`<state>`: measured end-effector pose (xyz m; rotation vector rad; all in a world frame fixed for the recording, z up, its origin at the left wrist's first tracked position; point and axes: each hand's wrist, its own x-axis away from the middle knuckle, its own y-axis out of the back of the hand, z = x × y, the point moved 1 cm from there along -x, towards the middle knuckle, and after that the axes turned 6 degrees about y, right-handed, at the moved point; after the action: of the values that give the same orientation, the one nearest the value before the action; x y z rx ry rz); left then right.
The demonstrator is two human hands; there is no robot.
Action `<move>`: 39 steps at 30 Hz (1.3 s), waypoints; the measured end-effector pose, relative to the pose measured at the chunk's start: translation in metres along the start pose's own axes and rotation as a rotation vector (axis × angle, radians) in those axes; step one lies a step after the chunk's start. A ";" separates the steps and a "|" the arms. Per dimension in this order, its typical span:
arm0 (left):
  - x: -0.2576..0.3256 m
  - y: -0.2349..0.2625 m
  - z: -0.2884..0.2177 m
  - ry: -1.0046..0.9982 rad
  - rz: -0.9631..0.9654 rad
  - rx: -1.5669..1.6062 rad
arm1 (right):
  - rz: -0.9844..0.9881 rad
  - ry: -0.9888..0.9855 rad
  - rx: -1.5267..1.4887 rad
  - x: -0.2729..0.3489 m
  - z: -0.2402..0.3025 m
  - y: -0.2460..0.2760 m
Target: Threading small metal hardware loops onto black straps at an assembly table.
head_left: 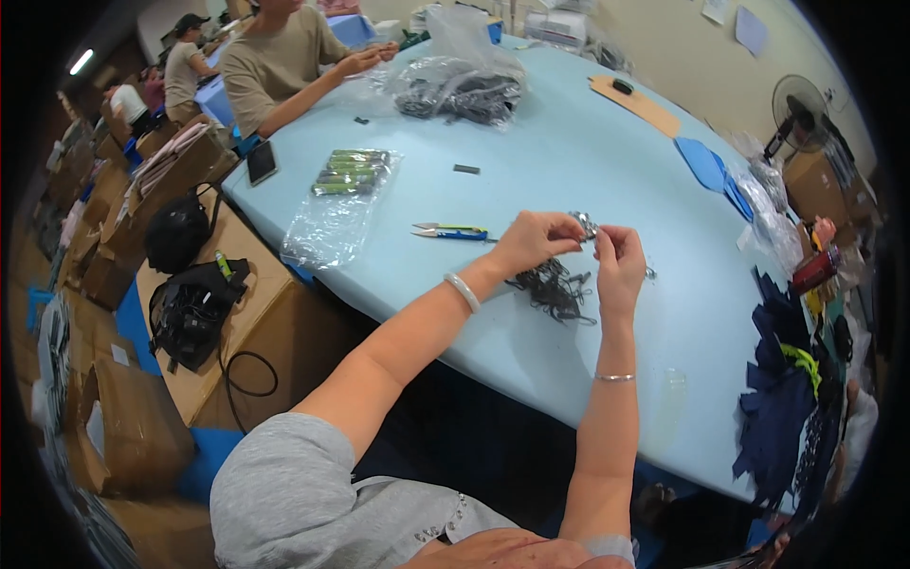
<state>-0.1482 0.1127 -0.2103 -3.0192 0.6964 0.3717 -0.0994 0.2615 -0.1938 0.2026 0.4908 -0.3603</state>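
Note:
My left hand point(533, 237) and my right hand point(619, 267) meet over the light blue table, fingertips pinched close together. Between and just beyond them are small shiny silver pieces point(585, 225); whether these lie on the table or in my fingers is unclear. What each pinch holds is too small to name. Below my fingers lies a tangle of thin dark cords point(557, 290), partly covered by my left wrist. To the left of my left hand rest thread snips point(452, 232) with blue and yellow handles. A small dark strip point(466, 170) lies farther off.
At far left lie a phone point(262, 163) and a clear bag point(332, 223) with green-and-black bundles. A co-worker point(284, 66) handles something beside a plastic bag of dark items point(460, 95). Dark blue fabric pieces point(779, 389) hang over the right edge. Black bags point(197, 318) sit on a carton.

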 end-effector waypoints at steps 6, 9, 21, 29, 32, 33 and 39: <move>0.001 -0.004 -0.008 -0.004 -0.022 -0.096 | -0.097 0.154 -0.004 0.004 0.011 -0.007; 0.000 -0.004 -0.005 0.019 -0.022 -0.035 | -0.077 0.197 0.039 0.003 0.013 -0.007; -0.003 -0.010 -0.011 0.000 0.039 0.043 | -0.109 0.158 0.020 -0.001 0.021 -0.002; 0.001 -0.010 -0.009 0.094 0.105 0.162 | -0.098 0.148 -0.017 0.003 0.019 0.001; 0.000 -0.013 -0.008 0.085 0.101 0.103 | -0.146 0.129 -0.045 0.004 0.018 0.003; -0.001 -0.012 -0.007 0.089 0.105 0.112 | -0.140 0.136 -0.032 0.002 0.016 0.002; -0.002 0.000 -0.008 -0.035 0.067 -0.185 | -0.085 0.147 0.035 0.000 0.016 0.001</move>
<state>-0.1483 0.1128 -0.2016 -3.1581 0.8046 0.5183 -0.0928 0.2577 -0.1797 0.2442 0.6395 -0.4388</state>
